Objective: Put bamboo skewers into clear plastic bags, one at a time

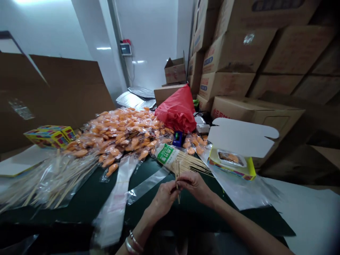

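My left hand and my right hand meet over the front of the table, fingers pinched round a few thin bamboo skewers held nearly upright. Just beyond them lies an opened bag of bamboo skewers with a green and white label. To the left of my hands, a stack of clear plastic sleeves hangs over the table's front edge. Another clear strip lies between that stack and the skewer bag. My fingers hide the middle of the skewers.
Orange wrapped pieces are heaped at the back. Bagged sticks lie at far left, near yellow boxes. An open yellow-edged box with a wrapped tray stands right, before stacked cartons. A red bag sits behind.
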The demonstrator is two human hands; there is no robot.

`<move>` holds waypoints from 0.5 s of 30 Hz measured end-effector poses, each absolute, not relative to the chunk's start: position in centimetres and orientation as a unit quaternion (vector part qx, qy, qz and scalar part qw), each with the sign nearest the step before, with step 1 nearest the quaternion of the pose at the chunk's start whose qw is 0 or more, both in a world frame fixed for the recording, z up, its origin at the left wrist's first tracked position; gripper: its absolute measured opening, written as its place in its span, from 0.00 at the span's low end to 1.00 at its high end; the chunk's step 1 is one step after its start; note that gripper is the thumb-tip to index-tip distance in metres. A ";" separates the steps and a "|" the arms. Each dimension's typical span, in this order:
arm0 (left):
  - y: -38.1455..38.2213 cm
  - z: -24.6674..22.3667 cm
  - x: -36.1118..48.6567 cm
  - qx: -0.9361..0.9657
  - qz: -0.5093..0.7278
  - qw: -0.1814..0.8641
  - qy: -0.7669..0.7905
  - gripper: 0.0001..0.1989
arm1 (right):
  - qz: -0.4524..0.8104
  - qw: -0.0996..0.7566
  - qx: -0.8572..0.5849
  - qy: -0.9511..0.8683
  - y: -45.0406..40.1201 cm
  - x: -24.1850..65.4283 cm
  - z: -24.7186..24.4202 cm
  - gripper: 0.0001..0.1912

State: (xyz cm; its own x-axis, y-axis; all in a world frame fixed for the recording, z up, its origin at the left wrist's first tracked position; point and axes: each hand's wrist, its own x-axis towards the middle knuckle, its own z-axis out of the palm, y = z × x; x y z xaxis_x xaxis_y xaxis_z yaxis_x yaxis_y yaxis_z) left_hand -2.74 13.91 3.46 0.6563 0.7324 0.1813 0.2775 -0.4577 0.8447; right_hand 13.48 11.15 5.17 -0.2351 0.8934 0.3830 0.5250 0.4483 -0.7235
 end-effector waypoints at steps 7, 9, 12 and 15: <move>11.0 2.5 -1.8 0.805 0.346 0.353 0.328 0.13 | 0.113 0.423 -0.486 -0.757 9.1 12.0 5.7 0.10; 10.3 3.5 -3.1 0.780 0.355 0.365 0.363 0.13 | 0.115 0.429 -0.474 -0.761 8.7 11.7 5.8 0.10; 9.5 5.9 -5.5 0.726 0.392 0.397 0.401 0.18 | 0.130 0.399 -0.446 -0.790 8.5 11.3 5.5 0.10; 9.0 7.6 -6.4 0.732 0.452 0.371 0.349 0.16 | 0.151 0.356 -0.408 -0.827 8.7 10.9 4.7 0.12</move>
State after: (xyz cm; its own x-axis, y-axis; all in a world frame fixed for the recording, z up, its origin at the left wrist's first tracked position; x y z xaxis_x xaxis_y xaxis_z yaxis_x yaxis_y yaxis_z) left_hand -6.43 8.99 7.63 0.3480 0.8467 0.4025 0.1770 -0.4809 0.8587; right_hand 10.87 8.69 4.66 -0.4140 0.7819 0.4661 0.5676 0.6221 -0.5393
